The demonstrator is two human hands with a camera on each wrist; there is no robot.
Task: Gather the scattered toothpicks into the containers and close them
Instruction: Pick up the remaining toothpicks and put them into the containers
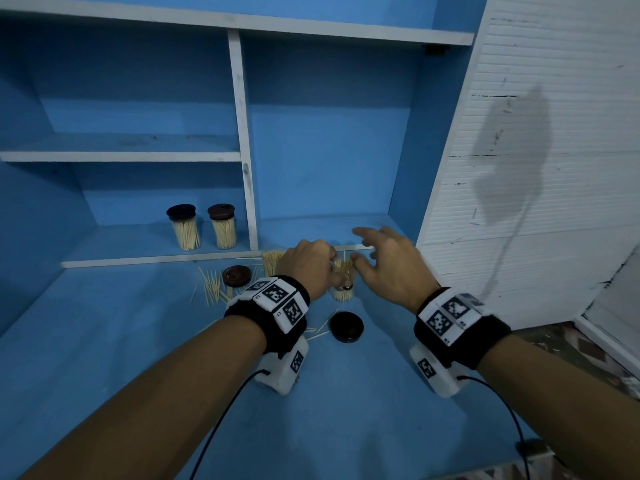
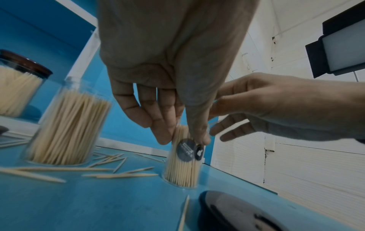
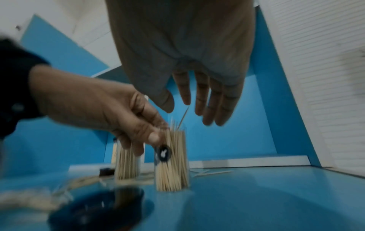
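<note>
While the left hand (image 1: 313, 268) pinches the rim of an open clear jar (image 1: 343, 285) between thumb and fingertips, the right hand (image 1: 388, 265) hovers just right of that jar with its fingers spread apart and straight, holding nothing. This jar stands upright on the blue counter (image 1: 138, 341) and is packed with toothpicks standing on end; one toothpick (image 3: 183, 117) sticks up above the rest at its mouth, just under the right fingertips. It carries two round dark stickers (image 2: 189, 150) on its side.

Just left of the jar and a little behind it, a second open jar (image 1: 272, 263) stands upright, also full of toothpicks. Further left and back, on the low shelf (image 1: 156, 261), two more jars (image 1: 187, 226) stand side by side, both full and both capped with dark lids.

Loose toothpicks (image 1: 211, 285) lie scattered on the counter left of the held jar, partly hidden by the left wrist. A few more lie in front of it. One dark lid (image 1: 236, 276) lies flat left of the second jar, among the scattered picks. Another dark lid (image 1: 346, 326) lies flat just in front of the held jar.

Right of the jar, a white slatted panel (image 1: 519, 168) bounds the counter, near the right hand. A white shelf edge runs just behind the jar. In front of the jar and the nearer lid, the counter stretches bare toward the person.
</note>
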